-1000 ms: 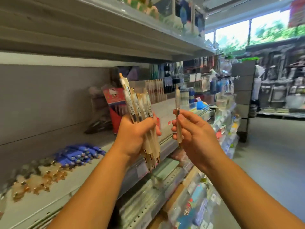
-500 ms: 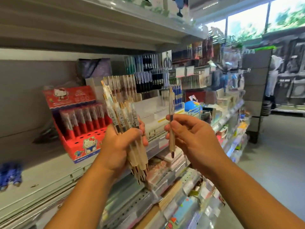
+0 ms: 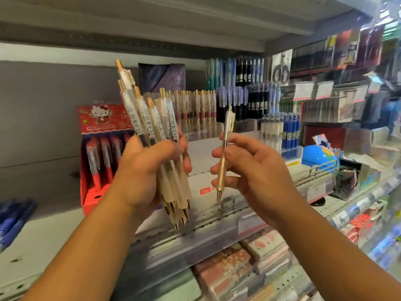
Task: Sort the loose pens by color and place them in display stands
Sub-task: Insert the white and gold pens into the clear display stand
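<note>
Stationery shelving (image 3: 54,224) sat closer in my view than half a second before. My left hand (image 3: 147,174) still gripped the bundle of cream pens (image 3: 152,120) tips down, and my right hand (image 3: 260,170) pinched a single gold pen (image 3: 222,170) upright just beside it. Behind them stood the red display stand (image 3: 94,198) and a clear stand of similar pens (image 3: 195,109).

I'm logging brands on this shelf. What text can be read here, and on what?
"HELLO KITTY": red display box.
Barcode labels on the bundle of pens in the left hand: too small to read.
Red logo on the white box: blurred.
Hanging price tags: blurred.
Single pen in the right hand: no text seen.
</note>
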`<state>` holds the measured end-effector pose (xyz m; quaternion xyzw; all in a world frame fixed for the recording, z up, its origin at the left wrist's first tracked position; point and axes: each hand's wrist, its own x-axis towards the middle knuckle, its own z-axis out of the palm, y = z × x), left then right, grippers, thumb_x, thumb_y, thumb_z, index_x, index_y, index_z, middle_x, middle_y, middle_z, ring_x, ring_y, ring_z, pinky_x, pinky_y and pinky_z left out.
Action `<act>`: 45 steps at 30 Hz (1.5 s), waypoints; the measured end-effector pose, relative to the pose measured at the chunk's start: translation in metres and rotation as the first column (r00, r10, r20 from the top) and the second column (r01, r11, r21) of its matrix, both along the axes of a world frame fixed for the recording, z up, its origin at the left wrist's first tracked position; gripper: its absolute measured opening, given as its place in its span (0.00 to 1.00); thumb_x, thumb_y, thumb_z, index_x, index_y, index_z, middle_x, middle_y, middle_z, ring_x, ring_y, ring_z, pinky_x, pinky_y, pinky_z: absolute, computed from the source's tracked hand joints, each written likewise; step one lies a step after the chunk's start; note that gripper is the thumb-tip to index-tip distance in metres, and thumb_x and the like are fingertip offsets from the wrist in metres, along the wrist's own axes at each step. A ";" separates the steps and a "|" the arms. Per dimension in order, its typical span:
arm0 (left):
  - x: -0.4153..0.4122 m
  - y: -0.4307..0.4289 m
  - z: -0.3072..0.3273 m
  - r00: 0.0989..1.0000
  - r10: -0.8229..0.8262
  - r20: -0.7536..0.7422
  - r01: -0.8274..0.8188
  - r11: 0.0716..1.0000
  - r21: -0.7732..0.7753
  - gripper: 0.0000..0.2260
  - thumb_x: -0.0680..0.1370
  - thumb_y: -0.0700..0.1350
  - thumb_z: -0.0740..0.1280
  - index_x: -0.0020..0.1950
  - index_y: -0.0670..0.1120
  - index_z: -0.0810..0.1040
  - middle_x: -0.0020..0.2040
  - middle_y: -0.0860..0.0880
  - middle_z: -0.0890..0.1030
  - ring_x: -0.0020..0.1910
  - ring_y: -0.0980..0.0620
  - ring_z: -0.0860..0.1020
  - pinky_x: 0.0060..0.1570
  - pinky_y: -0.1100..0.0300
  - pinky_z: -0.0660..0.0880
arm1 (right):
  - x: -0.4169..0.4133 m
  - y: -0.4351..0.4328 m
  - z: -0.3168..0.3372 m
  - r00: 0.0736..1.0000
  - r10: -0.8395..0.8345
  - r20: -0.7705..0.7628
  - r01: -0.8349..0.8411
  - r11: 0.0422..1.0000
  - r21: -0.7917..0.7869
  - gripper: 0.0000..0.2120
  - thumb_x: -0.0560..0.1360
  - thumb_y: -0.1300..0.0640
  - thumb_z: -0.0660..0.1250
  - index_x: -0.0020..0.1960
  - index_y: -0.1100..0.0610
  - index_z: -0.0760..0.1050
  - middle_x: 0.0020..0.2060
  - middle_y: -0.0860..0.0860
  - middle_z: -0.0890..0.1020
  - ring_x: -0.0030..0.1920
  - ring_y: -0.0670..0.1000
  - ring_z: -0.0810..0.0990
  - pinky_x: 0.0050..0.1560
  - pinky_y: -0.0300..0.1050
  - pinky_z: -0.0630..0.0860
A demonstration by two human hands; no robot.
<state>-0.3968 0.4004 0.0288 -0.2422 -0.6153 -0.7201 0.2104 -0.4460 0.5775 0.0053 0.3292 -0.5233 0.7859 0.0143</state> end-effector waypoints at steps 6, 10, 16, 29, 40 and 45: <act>-0.031 -0.002 0.019 0.985 0.142 -0.097 -0.150 0.985 -0.081 0.06 0.62 0.45 0.69 0.38 0.51 0.81 0.35 0.48 0.76 0.29 0.50 0.76 0.30 0.58 0.74 | -0.060 -0.018 0.018 0.991 0.098 -0.096 -0.092 0.994 0.062 0.23 0.75 0.65 0.69 0.66 0.53 0.68 0.46 0.62 0.81 0.40 0.62 0.85 0.34 0.52 0.82; -0.046 -0.003 0.019 0.945 0.325 -0.050 -0.328 0.940 -0.092 0.07 0.64 0.39 0.69 0.40 0.48 0.79 0.35 0.48 0.77 0.29 0.51 0.77 0.29 0.58 0.74 | -0.093 -0.025 0.030 0.968 0.195 -0.156 -0.176 0.976 0.130 0.31 0.76 0.67 0.68 0.69 0.43 0.62 0.39 0.55 0.81 0.39 0.62 0.86 0.36 0.52 0.82; -0.066 0.010 0.013 0.820 0.572 -0.021 -0.572 0.817 -0.075 0.05 0.67 0.38 0.66 0.41 0.46 0.77 0.33 0.49 0.77 0.28 0.51 0.77 0.28 0.58 0.74 | -0.136 -0.023 0.044 0.925 0.271 -0.267 -0.202 0.945 0.259 0.29 0.76 0.67 0.69 0.70 0.46 0.65 0.47 0.61 0.78 0.39 0.57 0.86 0.37 0.48 0.83; -0.059 0.012 -0.017 0.676 0.737 0.017 -0.730 0.673 -0.122 0.07 0.69 0.37 0.67 0.39 0.49 0.81 0.31 0.49 0.76 0.28 0.50 0.76 0.29 0.56 0.75 | -0.158 -0.034 0.033 0.867 0.208 -0.453 -0.083 0.956 0.281 0.30 0.72 0.64 0.73 0.60 0.38 0.63 0.45 0.52 0.79 0.38 0.50 0.85 0.35 0.44 0.83; -0.054 -0.005 -0.023 0.647 0.761 -0.047 -0.756 0.632 -0.171 0.08 0.68 0.38 0.67 0.44 0.36 0.75 0.36 0.42 0.72 0.36 0.45 0.72 0.36 0.50 0.72 | -0.148 -0.088 0.044 0.826 0.170 -0.537 0.041 0.933 0.358 0.25 0.74 0.65 0.69 0.53 0.35 0.65 0.38 0.50 0.81 0.35 0.49 0.84 0.32 0.51 0.83; -0.053 -0.007 -0.025 0.623 0.778 -0.085 -0.777 0.603 -0.177 0.04 0.68 0.39 0.67 0.38 0.41 0.72 0.31 0.50 0.69 0.33 0.51 0.69 0.32 0.58 0.68 | -0.159 -0.096 0.026 0.854 0.168 -0.493 0.026 0.932 0.361 0.29 0.74 0.68 0.68 0.51 0.32 0.67 0.40 0.51 0.82 0.36 0.49 0.84 0.32 0.50 0.83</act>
